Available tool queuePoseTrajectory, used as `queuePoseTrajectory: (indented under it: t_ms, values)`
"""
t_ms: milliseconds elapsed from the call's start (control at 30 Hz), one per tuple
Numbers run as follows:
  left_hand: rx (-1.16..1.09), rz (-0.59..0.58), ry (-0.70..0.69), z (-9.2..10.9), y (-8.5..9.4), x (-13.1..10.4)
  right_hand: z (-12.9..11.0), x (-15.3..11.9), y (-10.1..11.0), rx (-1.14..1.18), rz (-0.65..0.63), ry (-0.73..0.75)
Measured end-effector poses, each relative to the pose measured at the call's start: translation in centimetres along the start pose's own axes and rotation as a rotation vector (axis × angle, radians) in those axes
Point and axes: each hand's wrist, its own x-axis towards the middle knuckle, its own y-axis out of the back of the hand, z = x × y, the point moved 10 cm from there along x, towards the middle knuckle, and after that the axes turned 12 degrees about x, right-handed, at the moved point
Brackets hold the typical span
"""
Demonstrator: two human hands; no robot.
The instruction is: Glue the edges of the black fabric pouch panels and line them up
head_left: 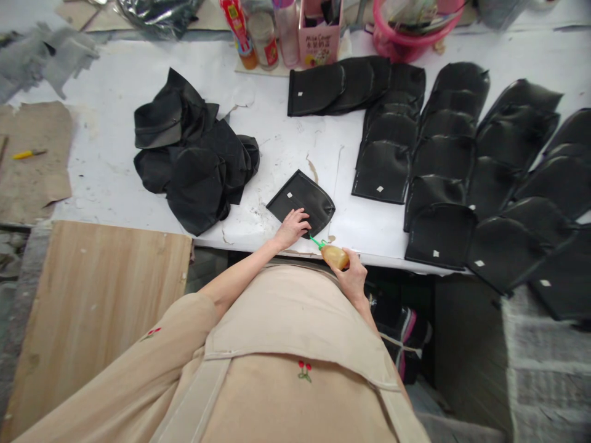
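A black curved-edge piece of leather-like material (307,200) with a small white label lies near the front edge of the white table. My left hand (293,229) rests flat on its near left part, fingers spread. In my right hand (353,274) is a squeeze bottle (335,256) of amber liquid with a green nozzle. The bottle is tilted, and its nozzle tip is at the near edge of the black piece, close to my left fingertips. Whether liquid is coming out cannot be made out.
A heap of black pieces (198,154) lies to the left. Overlapping rows of similar pieces (443,154) cover the right side. Along the back stand a pink basket (397,43), a pink box (318,40) and a jar (264,40). A wooden board (101,307) is at lower left.
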Motion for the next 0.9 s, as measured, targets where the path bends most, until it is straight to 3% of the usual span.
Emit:
queuePoseTrajectory:
  t_ms: [467, 600, 667, 767, 900]
  values:
    - [0.000, 0.001, 0.007, 0.0, 0.2, 0.0, -1.0, 0.8, 0.9, -0.079, 0.094, 0.025]
    - [0.014, 0.003, 0.003, 0.0, 0.4, 0.0, -1.7, 0.6, 0.7, -0.087, 0.060, 0.019]
    - [0.025, 0.001, -0.001, 0.1, 0.5, 0.0, -1.4, 0.5, 0.5, -0.050, 0.033, -0.034]
    - [0.050, -0.003, 0.011, 0.4, 0.9, 0.1, 0.5, 0.3, 0.8, 0.100, 0.058, -0.227]
    - [0.112, -0.018, 0.070, 0.6, 1.2, 0.7, 3.7, -0.2, 1.3, 0.567, 0.182, -0.500]
